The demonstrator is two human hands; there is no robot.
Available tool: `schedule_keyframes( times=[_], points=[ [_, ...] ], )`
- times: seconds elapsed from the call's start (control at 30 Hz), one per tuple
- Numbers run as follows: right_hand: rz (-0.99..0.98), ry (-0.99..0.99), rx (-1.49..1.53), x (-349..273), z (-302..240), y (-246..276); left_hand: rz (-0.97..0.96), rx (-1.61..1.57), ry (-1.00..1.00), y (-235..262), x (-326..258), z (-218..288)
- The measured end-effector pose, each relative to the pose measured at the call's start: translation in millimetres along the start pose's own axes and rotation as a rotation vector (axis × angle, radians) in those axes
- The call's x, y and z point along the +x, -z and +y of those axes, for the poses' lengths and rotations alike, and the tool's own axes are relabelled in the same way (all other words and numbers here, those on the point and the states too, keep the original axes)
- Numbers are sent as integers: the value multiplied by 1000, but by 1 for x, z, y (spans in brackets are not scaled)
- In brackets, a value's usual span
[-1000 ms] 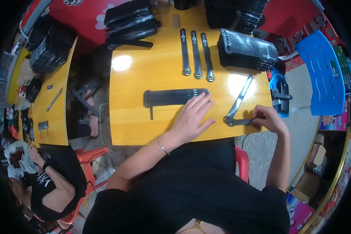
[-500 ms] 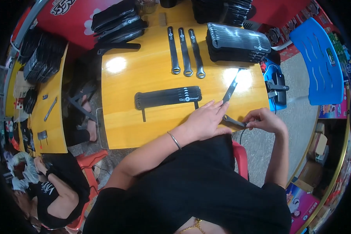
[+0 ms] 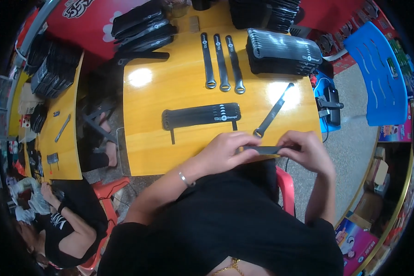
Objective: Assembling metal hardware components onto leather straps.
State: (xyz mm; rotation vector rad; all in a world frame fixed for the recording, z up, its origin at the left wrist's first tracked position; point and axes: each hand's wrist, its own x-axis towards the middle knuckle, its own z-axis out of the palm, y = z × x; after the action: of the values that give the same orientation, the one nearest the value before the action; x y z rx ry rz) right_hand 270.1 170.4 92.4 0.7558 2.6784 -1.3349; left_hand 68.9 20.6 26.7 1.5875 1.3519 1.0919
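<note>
My left hand (image 3: 224,151) and my right hand (image 3: 307,151) both grip one flat black strap (image 3: 263,150), held level just over the near edge of the yellow table (image 3: 170,96). A second black strap with a ring end (image 3: 272,112) lies slanted on the table just beyond my hands. To its left rests a fanned bundle of black straps (image 3: 202,117). Three more straps (image 3: 221,62) lie side by side farther back.
A thick stack of black straps (image 3: 283,53) sits at the back right, with more stacks (image 3: 142,25) at the back left. A blue plastic chair (image 3: 379,76) stands right. A second yellow table (image 3: 60,124) is left, with another person (image 3: 62,221) seated below it.
My left hand left the table top and came back to the near edge. Both hands lifted one strap off the table and now hold it level between them.
</note>
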Motion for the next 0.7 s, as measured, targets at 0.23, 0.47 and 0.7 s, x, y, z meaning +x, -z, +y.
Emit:
schedule_keyframes(
  times=[0.23, 0.47, 0.7],
  points=[
    [-8, 128, 53, 48, -18, -43, 452, -331, 405, 27, -80, -15],
    [247, 168, 162, 83, 0, -81, 666, -454, 397, 52, -106, -24],
    [348, -46, 522, 89, 11, -103, 707, -395, 444, 67, -116, -50]
  ],
)
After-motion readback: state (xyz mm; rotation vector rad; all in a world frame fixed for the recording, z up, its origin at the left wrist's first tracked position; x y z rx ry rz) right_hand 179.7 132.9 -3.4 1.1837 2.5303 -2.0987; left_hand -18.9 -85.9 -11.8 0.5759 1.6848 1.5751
